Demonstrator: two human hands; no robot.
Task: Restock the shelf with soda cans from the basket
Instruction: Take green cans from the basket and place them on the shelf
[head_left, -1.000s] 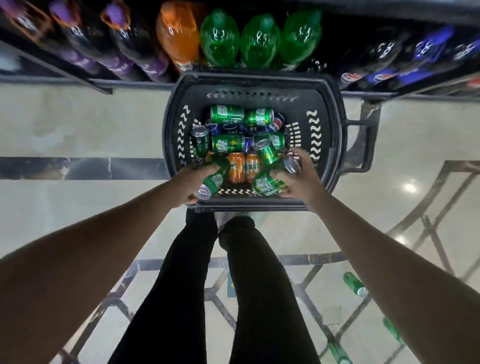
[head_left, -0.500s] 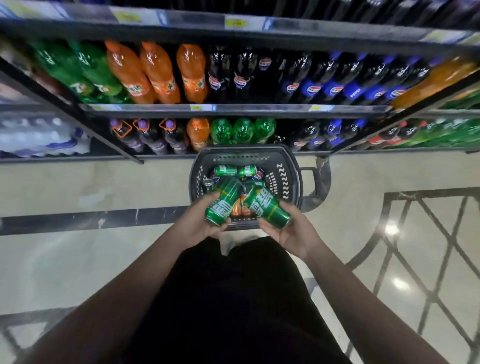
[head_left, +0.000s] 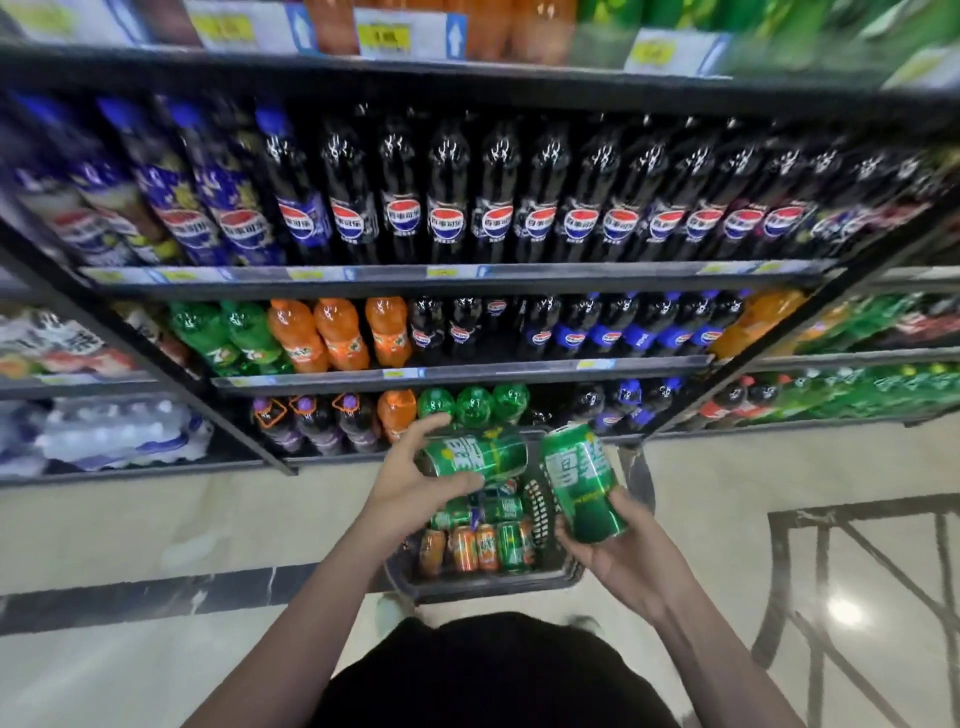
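— Soda cans, where are they?
— Above the basket (head_left: 540, 582). Left hand (head_left: 410, 483) grips one green can (head_left: 475, 454) lying sideways, thumb under it and fingers curled over its left end.
— And to the right?
— Right hand (head_left: 618, 551) cups a second green can (head_left: 582, 480) from below, tilted nearly upright, just beside the first.
— More left in the basket?
— Orange and green cans (head_left: 478, 545) lie inside. Behind the basket stands the shelf (head_left: 457, 371), with bottles (head_left: 447, 197) in rows.

Bright overhead light glares off the floor (head_left: 844, 610); blurred, bowed edges.
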